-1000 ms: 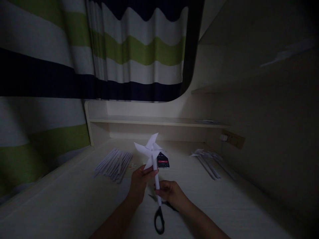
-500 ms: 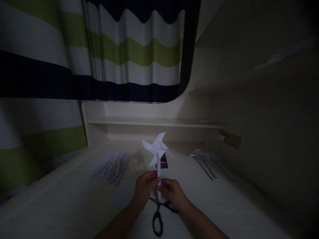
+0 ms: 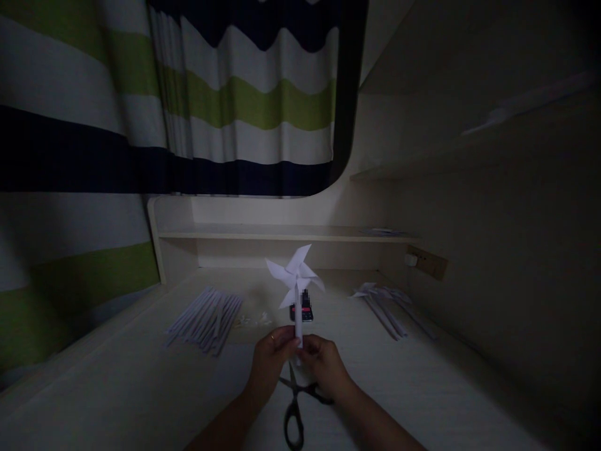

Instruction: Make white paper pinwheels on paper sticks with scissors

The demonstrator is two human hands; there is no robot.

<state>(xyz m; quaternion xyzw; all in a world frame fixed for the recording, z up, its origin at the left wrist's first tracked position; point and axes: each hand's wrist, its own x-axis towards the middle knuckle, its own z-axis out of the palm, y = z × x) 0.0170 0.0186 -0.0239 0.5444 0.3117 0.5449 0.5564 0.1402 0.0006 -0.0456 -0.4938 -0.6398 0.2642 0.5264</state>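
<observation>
One paper pinwheel (image 3: 295,275) stands upright over surface (image 3: 399,388), its stick (image 3: 298,316) pinched near bottom btwn L hand (image 3: 271,354) & R hand (image 3: 325,360), thumbs side by side. Vs. 1 s ago, L hand's down from just below head to beside R, so head's clear of both; prob. just a regrip. Stick end mostly hidden; phone (image 3: 308,314) behind stick, screen part pixelated; scissors (image 3: 295,389) partly under R hand; white bits (image 3: 244,321) too tiny to ID; v. dim.
</observation>
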